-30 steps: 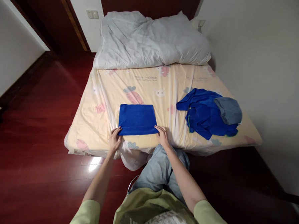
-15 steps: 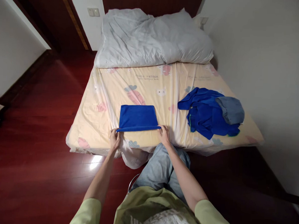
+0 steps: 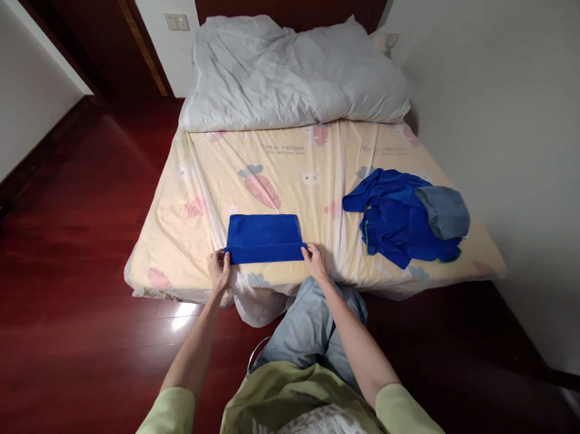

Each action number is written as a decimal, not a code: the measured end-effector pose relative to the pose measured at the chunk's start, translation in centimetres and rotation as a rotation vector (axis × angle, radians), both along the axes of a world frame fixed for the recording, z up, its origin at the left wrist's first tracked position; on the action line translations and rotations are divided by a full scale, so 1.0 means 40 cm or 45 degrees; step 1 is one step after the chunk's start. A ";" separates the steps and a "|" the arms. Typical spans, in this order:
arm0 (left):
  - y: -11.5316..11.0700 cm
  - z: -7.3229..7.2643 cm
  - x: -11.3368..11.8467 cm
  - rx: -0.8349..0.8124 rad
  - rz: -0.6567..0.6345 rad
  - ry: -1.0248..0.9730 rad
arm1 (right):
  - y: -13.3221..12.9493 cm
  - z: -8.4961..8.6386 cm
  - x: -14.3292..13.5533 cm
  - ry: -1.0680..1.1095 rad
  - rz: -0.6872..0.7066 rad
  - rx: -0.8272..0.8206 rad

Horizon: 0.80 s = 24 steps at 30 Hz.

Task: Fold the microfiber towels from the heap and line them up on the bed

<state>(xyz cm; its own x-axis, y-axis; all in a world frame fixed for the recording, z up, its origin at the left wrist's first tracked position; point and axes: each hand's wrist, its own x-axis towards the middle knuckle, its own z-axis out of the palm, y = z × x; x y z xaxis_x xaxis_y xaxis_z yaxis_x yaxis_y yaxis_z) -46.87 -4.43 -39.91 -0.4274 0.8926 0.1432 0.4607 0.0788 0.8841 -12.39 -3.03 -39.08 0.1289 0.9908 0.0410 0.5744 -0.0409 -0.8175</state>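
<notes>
Blue cloth [image 3: 264, 230] lies flat as a rectangle on the bed [image 3: 207, 167], close to the near edge, w/ a band along its near side that looks turned over (can't tell no. of layers). L hand [image 3: 220, 268] pinches the band's left end btwn thumb & fingers; R hand [image 3: 315, 262] grips the right end, fingertips closed on it. Step in hand, prob.: shaping that near-side fold. Next move calls for both ends kept level w/ even tension, so the crease runs straight & the band doesn't twist or bunch mid-span. Off to the right, a rumpled blue pile [image 3: 397, 216] w/ a grey-blue folded piece [image 3: 444, 212] on top; at the far end, a white duvet [image 3: 297, 75].
</notes>
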 end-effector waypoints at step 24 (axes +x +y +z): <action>-0.005 0.012 -0.005 0.234 -0.207 0.336 | -0.012 0.057 -0.007 -0.208 0.305 0.407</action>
<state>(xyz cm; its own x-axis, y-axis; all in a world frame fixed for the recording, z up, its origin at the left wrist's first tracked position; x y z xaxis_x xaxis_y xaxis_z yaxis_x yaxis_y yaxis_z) -47.08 -4.64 -39.44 -0.2090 0.8950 0.3941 0.6686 -0.1633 0.7254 -12.69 -3.53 -36.81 -0.1371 0.9262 0.3513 0.6598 0.3499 -0.6650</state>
